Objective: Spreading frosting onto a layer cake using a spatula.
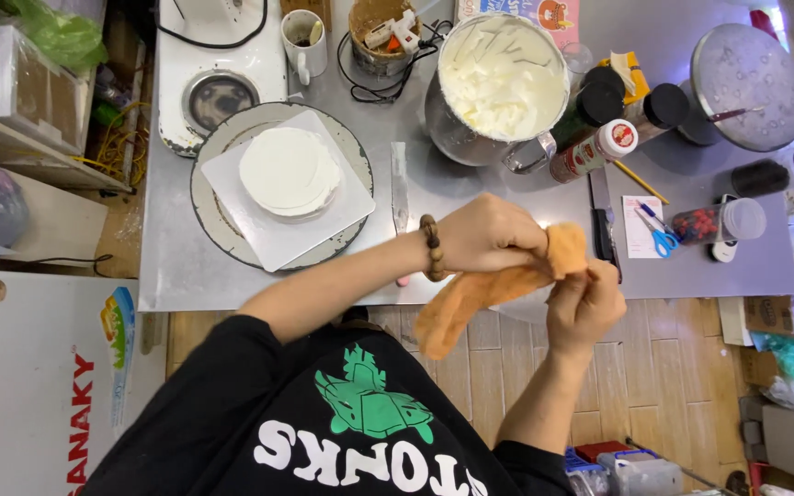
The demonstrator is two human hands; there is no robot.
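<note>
Hands over the table's front edge: our left hand (pixel 489 234) and right hand (pixel 584 308) both grip one soft, crumpled orange cloth (pixel 498 289). On the steel table (pixel 176 266), one round white-frosted cake (pixel 289 171) on a square white board, one metal bowl of cream (pixel 504 78), three dark-capped bottles, one red-labelled jar (pixel 593 152).
</note>
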